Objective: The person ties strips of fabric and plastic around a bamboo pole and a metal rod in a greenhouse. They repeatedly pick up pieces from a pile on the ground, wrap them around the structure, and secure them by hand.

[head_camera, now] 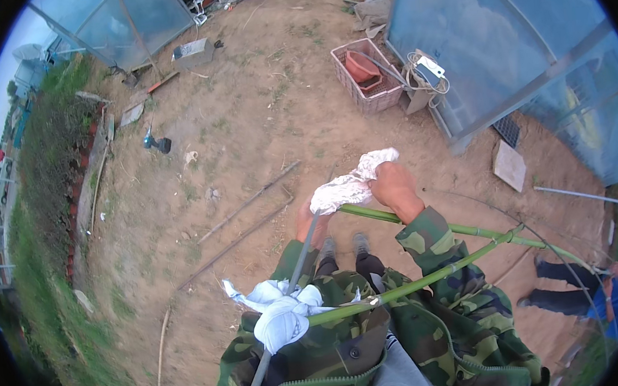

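Observation:
A white cloth (pixel 342 191) is wrapped where a thin grey rod (pixel 302 257) meets the end of a green bamboo pole (pixel 368 213). My right hand (pixel 396 186) grips the cloth's bunched upper end. Beneath the cloth, my left hand (pixel 314 220) is partly hidden and holds the wrapped joint. Nearer my body, a pale blue cloth (pixel 281 316) is knotted around the same rod and the end of a second green bamboo pole (pixel 416 288). The two poles cross at the right, in front of another person in blue (pixel 615 295), whose hand is near the far end.
A pink plastic crate (pixel 370 99) with terracotta-coloured pots stands beside a film-covered frame (pixel 493 28). A cordless drill (pixel 157 142) lies on the dirt at left. Thin rods (pixel 249 201) lie on the ground ahead-left; a square slab (pixel 509 166) lies at right.

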Demonstrator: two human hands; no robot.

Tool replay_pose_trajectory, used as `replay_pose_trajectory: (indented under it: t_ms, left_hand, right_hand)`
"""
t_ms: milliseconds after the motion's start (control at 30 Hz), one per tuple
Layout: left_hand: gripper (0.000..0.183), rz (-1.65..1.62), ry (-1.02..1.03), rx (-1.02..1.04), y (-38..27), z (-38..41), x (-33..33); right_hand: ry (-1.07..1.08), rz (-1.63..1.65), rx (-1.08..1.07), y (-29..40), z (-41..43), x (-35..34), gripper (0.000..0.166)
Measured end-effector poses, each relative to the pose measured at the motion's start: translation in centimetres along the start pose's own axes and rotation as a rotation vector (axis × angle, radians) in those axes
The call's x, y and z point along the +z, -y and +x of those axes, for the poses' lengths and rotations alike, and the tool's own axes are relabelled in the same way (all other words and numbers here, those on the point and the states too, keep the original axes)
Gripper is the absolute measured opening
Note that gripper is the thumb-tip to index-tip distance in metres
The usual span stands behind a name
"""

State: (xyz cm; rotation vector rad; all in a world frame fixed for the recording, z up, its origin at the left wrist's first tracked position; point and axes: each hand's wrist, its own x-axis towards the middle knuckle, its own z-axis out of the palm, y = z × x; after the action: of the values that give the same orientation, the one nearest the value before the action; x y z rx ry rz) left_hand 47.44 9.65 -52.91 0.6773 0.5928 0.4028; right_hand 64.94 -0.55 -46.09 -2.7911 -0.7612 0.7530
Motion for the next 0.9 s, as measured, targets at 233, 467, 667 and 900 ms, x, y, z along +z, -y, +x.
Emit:
replay_pose_trajectory:
  t_ms: [233, 467, 667, 900]
  left_hand:
    - [0.048, -0.168, 0.054, -0.009, 2.7, -1.3, 0.9]
    - [0.044, -0.368, 0.700, -0.045, 6.4, 2.0, -4.4]
    - [0.034, 0.421, 0.207, 0.178, 1.5, -0.3, 3.8]
    - [0.024, 0.749, 0.022, 0.396, 4.2, 0.1, 0.0]
  right_hand:
    - [0.019, -0.055, 0.123, 0.6, 0.2, -0.6, 0.037]
    - [0.126, -0.162, 0.115, 1.7, 0.1, -1.4, 0.036]
    - [0.343, -0.305, 0.024, 2.7, 0.2, -1.1, 0.032]
    - [0.054, -0.076, 0.019, -0.3, 1.5, 0.6, 0.030]
